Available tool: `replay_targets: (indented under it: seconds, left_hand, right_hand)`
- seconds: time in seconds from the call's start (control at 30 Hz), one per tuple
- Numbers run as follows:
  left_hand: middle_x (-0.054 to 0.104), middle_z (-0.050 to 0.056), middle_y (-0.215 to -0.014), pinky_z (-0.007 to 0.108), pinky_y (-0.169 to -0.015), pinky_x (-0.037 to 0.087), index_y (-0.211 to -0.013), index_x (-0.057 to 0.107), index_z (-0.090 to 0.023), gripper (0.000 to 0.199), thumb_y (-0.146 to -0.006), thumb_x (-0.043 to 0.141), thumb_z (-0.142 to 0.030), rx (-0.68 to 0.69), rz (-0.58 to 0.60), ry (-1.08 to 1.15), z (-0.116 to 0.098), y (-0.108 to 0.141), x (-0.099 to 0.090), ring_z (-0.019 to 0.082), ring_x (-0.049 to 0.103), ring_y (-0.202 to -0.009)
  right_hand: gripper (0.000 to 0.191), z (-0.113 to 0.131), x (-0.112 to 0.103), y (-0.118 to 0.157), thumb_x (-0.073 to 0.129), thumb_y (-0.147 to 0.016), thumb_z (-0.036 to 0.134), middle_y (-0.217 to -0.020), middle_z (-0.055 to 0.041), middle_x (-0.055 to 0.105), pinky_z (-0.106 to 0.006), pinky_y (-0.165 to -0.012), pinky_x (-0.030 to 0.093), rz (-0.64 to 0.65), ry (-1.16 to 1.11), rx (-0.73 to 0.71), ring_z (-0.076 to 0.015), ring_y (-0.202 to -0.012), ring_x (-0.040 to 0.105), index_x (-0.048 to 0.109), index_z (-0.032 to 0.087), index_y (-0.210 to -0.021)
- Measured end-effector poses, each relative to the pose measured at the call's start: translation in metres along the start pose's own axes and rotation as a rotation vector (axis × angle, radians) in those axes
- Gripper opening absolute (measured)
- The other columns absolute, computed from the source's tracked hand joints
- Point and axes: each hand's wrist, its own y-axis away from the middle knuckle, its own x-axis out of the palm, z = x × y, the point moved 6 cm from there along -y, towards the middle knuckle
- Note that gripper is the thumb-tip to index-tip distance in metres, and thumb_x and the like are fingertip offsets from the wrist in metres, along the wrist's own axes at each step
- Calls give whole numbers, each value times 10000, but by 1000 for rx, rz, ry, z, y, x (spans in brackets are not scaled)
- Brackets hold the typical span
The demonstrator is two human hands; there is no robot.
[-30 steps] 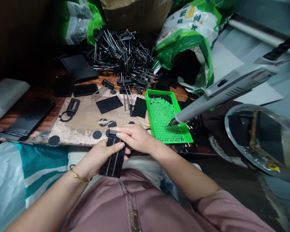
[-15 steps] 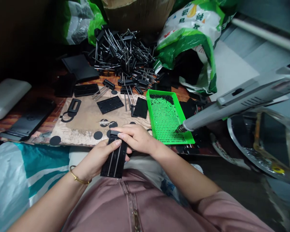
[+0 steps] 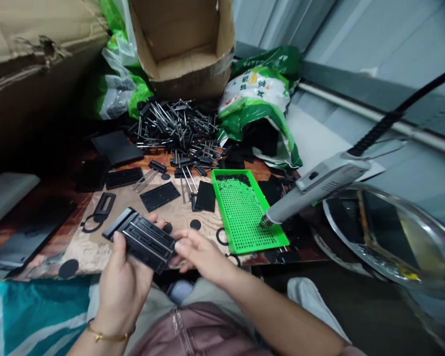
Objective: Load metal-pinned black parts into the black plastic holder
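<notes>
A black plastic bracket with two metal rods (image 3: pixel 144 240) is held above the front edge of the table, its rods facing up. My left hand (image 3: pixel 124 277) grips it from below and the near side, thumb along its edge. At the right end, the fingertips of my right hand (image 3: pixel 198 254) are closed on its corner. Past it on the mat lie a ribbed black plate (image 3: pixel 159 197) and a smooth black plate (image 3: pixel 205 196). To the right stands a green perforated tray (image 3: pixel 241 212) with small black screws, and a grey electric screwdriver (image 3: pixel 304 190) rests with its tip in it.
A heap of black parts with metal rods (image 3: pixel 178 128) lies at the back, before an open cardboard box (image 3: pixel 185 74). Beside it slumps a green and white bag (image 3: pixel 259 113). At right is a round metal bowl (image 3: pixel 378 267); a white case (image 3: pixel 11 195) sits at left.
The bracket has turned from upright to slanting, and moved left and away from my body. My right hand has shifted from its top to its other end. The head view has tilted up.
</notes>
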Motion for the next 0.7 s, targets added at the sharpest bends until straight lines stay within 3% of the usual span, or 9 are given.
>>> replay_targets:
  seconds: [0.1, 0.17, 0.27, 0.33, 0.43, 0.5, 0.57, 0.63, 0.7]
  left_hand:
    - [656, 23, -1254, 312, -974, 482, -1077, 688, -257, 397, -858, 509, -535, 52, 62, 34, -2, 2, 4, 215, 516, -1247]
    - [628, 36, -1296, 369, -972, 487, -1111, 676, -275, 506, -766, 569, -630, 33, 147, 48, -6, 6, 5, 266, 500, -1262]
    - [648, 78, -1261, 464, -868, 535, -1066, 699, -274, 736, -619, 500, -823, -140, 234, 22, -12, 12, 1, 353, 565, -1172]
    - [694, 103, -1172, 440, -818, 546, -1009, 722, -249, 699, -656, 485, -804, -342, 310, -46, -10, 17, -3, 344, 638, -1057]
    - [743, 139, -995, 361, -778, 538, -1032, 724, -191, 569, -781, 512, -655, -595, 510, -157, 0, 25, -5, 287, 701, -884]
    - [748, 171, -856, 305, -710, 528, -1021, 727, -122, 563, -837, 480, -593, -666, 608, -239, 10, 28, -8, 243, 707, -759]
    - [734, 171, -733, 253, -619, 503, -938, 737, -87, 552, -874, 449, -553, -626, 599, -292, 17, 23, -15, 198, 684, -647]
    - [722, 145, -680, 237, -577, 482, -899, 735, -97, 530, -884, 444, -540, -560, 537, -270, 18, 17, -22, 182, 666, -613]
    - [719, 135, -691, 245, -592, 485, -913, 727, -95, 529, -880, 452, -546, -563, 482, -220, 18, 14, -28, 187, 665, -631]
  right_hand:
    - [423, -7, 5, -1, 724, -680, 505, -710, 23, 599, -165, -522, 469, -2, -226, 65, -82, -618, 601, 557, 171, -880]
    - [442, 2, -5, -2, 742, -640, 522, -682, 34, 583, -173, -512, 481, -74, -281, 27, -70, -574, 570, 555, 167, -828]
    - [417, 27, -24, -6, 734, -641, 516, -639, 54, 543, -183, -469, 463, -97, -233, -42, -64, -513, 519, 547, 174, -788]
    - [344, 44, -27, -10, 716, -675, 463, -606, 62, 517, -172, -463, 421, -14, -104, -78, -58, -499, 490, 548, 171, -744]
    - [174, 57, -9, -18, 658, -742, 316, -595, 66, 504, -172, -484, 389, 196, 183, -56, -52, -497, 466, 570, 167, -726]
    - [100, 63, 6, -23, 622, -778, 270, -590, 69, 506, -188, -496, 392, 310, 426, -32, -61, -491, 463, 598, 176, -753]
    - [120, 78, 16, -30, 599, -820, 292, -616, 55, 564, -209, -546, 415, 364, 724, -105, -83, -540, 517, 641, 188, -777]
    - [202, 104, 14, -44, 579, -850, 362, -694, 30, 652, -226, -632, 435, 236, 1041, -250, -111, -655, 592, 678, 206, -770]
    - [269, 138, -6, -63, 549, -863, 445, -805, 7, 709, -253, -728, 448, -155, 1272, -327, -147, -780, 637, 695, 232, -787]
